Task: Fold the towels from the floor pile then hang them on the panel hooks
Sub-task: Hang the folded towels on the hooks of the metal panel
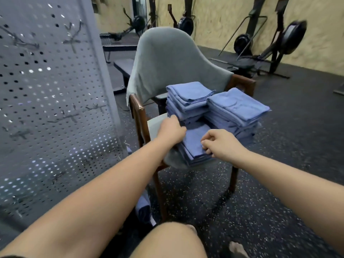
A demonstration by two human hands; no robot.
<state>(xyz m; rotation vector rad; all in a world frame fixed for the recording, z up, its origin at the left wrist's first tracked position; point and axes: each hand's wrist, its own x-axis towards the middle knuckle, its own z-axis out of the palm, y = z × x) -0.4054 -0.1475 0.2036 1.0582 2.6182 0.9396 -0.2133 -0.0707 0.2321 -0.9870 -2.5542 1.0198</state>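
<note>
Right hand (pixel 221 144) pinches the near corner of the low stack (pixel 195 144) of folded blue towels at the front edge of the chair seat (pixel 154 125), centre of frame. Left hand (pixel 172 131) curls over its far left edge; whether it grips, I cannot tell. A taller stack (pixel 236 110) crowds just behind, upper right. An uneven lift could spill layers onto the floor (pixel 204 192) or drag that taller stack over.

We're in a gym: rowing machines (pixel 290 38) stand on end along the wall (pixel 223 15) well beyond our right hand (pixel 221 144), flat bench (pixel 122 64) beyond the left hand (pixel 172 130), speckled rubber floor (pixel 279 183) underneath.
</note>
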